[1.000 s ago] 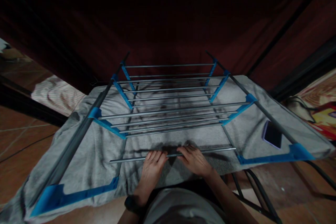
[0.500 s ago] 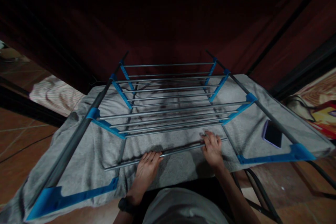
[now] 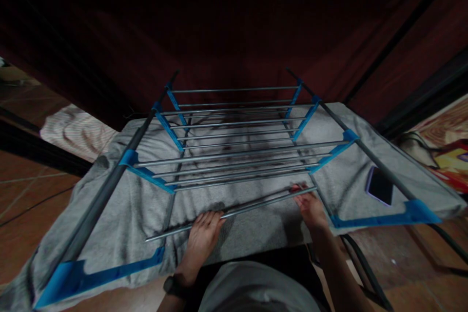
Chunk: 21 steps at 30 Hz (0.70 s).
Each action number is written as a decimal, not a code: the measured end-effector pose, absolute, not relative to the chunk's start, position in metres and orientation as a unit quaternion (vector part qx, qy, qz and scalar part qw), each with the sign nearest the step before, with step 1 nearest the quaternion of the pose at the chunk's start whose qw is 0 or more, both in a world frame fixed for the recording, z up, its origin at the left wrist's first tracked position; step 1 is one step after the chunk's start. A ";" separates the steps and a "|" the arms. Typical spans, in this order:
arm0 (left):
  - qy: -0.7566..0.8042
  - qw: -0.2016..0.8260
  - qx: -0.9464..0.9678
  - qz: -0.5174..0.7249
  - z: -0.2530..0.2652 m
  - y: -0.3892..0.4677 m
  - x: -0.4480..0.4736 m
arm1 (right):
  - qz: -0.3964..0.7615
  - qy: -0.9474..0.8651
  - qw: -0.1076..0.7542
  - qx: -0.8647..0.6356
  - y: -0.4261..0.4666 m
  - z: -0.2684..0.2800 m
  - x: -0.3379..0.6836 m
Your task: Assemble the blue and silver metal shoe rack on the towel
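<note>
A loose metal rod lies across the front, its right end raised a little more than its left. My left hand is closed over the rod left of its middle. Near the right end, my right hand has its fingers under and around the rod, palm turned partly upward. Just beyond stands a partly assembled rack of metal bars, held between blue plastic brackets on grey side poles. Nearest me are two blue brackets, one at left and one at right, with no bar between them.
A grey blanket covers the surface under the rack. A phone lies on it at right, beside the right pole. Striped cloth is at left, and a dark red panel stands behind.
My right hand has moved right along the rod and turned from above it to below. The rod's right end has risen slightly, its left end dipped. My left hand stays nearly in place.
</note>
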<state>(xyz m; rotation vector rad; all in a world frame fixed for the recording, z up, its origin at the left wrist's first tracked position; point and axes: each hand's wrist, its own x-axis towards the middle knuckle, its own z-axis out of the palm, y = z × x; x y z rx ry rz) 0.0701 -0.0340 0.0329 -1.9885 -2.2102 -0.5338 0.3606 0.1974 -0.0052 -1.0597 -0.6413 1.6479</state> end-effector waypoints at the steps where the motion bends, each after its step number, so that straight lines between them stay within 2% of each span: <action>1: -0.728 0.062 -0.659 -0.178 0.032 -0.034 0.070 | 0.702 -0.263 0.501 -0.434 0.195 -0.007 0.358; 8: -0.728 0.053 -0.661 -0.177 0.030 -0.030 0.071 | 0.771 -0.231 0.444 -0.393 0.184 -0.004 0.345; 11: -0.730 0.049 -0.659 -0.175 0.030 -0.029 0.071 | 0.767 -0.251 0.436 -0.398 0.183 -0.003 0.345; 21: -0.731 0.041 -0.661 -0.162 0.027 -0.036 0.063 | 0.731 -0.218 0.478 -0.435 0.184 -0.008 0.346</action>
